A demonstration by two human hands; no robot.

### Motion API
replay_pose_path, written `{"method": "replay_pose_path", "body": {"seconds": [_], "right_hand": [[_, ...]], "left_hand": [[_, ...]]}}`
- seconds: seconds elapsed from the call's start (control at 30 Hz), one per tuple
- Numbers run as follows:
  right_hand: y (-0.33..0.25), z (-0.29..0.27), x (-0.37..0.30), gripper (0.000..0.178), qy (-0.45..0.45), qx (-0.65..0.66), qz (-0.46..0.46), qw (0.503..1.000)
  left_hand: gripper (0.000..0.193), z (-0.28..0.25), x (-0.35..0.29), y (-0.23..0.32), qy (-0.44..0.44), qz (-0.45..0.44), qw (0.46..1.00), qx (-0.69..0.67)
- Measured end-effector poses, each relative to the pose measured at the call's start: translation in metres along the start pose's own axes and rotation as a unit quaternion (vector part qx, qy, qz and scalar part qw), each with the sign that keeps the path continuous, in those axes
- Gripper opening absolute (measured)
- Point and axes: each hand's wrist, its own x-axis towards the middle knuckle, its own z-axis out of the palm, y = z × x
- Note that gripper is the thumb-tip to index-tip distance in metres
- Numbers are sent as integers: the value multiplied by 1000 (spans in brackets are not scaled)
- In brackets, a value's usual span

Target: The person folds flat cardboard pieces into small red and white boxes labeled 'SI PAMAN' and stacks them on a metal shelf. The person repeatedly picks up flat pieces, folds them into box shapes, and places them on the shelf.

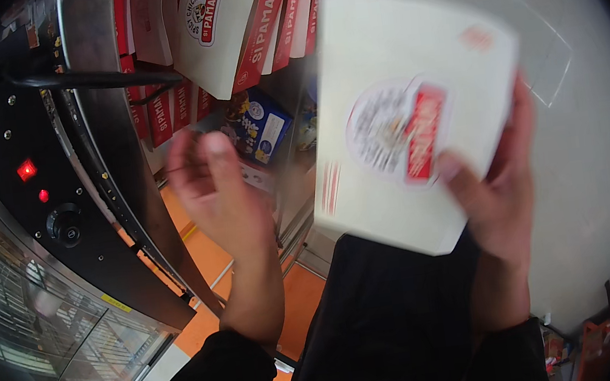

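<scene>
The right hand point(500, 201) is seen closed on the lower right edge of a flat white paper bag point(410, 116), the thumb laid across the printed front face and the fingers wrapped behind it; the bag is held up in front of the body, tilted and clear of every surface. The left hand point(217, 190) is raised beside it, apart from the bag and holding nothing that can be made out; its fingers appear loosely curled and partly open, though motion blur prevents the exact spread from being told. The bag is judged to be very light, thin and flexible, with enough stiffness from its folds to stay flat when gripped at one edge; it is likely to crease or tear if squeezed hard, and its smooth surface may slip under a loose pinch. A hold at an edge or corner, thumb on one face and fingers on the other, is judged suitable, with a second hold at the opposite edge if the mouth is to be spread. A round and red printed mark is noted on the bag's front. Beyond the hands, a stack of similar white and red bags point(224, 25) is stored upright above, and a black warming cabinet point(40, 200) with a lit red switch point(27, 170) and glass front stands at the left. An orange floor point(206, 256) is visible below.
</scene>
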Motion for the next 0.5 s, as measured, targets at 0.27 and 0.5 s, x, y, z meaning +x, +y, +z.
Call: {"method": "replay_pose_path", "body": {"seconds": [0.27,0.5], "right_hand": [[-17,28,46,77,90,-21,-128,987],[-6,90,61,72,91,-10,-92,992]], "left_hand": [[22,21,73,-10,14,172,979,111],[15,12,58,-30,104,241,963,64]]}}
